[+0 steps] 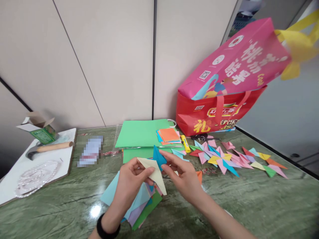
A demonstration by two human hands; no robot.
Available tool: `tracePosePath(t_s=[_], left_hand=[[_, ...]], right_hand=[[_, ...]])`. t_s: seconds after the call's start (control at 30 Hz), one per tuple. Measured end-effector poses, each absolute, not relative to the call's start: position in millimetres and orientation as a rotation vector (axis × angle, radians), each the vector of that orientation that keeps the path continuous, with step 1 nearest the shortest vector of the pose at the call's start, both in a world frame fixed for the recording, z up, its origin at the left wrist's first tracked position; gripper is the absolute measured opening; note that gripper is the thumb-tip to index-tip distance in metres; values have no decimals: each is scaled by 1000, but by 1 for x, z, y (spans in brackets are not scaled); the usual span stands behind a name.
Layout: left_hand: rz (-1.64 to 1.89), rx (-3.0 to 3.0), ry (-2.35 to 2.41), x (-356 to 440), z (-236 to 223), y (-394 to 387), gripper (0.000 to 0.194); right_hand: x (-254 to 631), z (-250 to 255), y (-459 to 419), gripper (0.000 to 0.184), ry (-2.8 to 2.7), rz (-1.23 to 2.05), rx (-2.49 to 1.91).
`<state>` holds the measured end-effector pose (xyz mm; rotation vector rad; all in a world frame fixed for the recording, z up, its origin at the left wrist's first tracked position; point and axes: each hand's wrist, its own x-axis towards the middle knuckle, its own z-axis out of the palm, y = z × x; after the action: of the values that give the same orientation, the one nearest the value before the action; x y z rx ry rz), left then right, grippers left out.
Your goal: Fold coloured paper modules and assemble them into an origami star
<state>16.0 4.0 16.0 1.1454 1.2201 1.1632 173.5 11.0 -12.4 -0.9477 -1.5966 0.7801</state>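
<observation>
My left hand (129,181) pinches a folded cream paper piece (156,174) above a green marble table (249,205). My right hand (183,174) holds a folded blue paper piece (158,156) between thumb and fingers, its tip pressed against the cream piece. Both hands hover over a loose stack of coloured paper sheets (139,205). A black band sits on my left wrist.
Several folded paper stars (224,159) lie to the right, beside a yellow glue stick (185,143) and scissors (201,136). Green sheets (142,134) and small squares (169,136) lie behind. Red and pink bags (224,99) stand at back right. A hammer (50,148) rests on a board at left.
</observation>
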Motion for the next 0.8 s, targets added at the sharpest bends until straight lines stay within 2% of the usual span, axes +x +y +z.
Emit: tracePosePath(t_s=[0.2,0.37,0.57,0.67,0.8], left_hand=[[1230,1118,1213,16,12,6,27],[1231,1113,1201,17,12,6,29],[1232,1124,1213,21,13,4,35],[1234,1243,1266,20,11,3,32],[1398,1707,1388,12,6,3,19]], right_hand=[[173,-11,11,36,-1615,782,-947],[174,-12,11,36,-1624,783,-930],[171,-12,9,45,-1608,873,-903],[172,-13,9,44,-1599,848,-921],[173,-15,11,43,-1618,771,-965]])
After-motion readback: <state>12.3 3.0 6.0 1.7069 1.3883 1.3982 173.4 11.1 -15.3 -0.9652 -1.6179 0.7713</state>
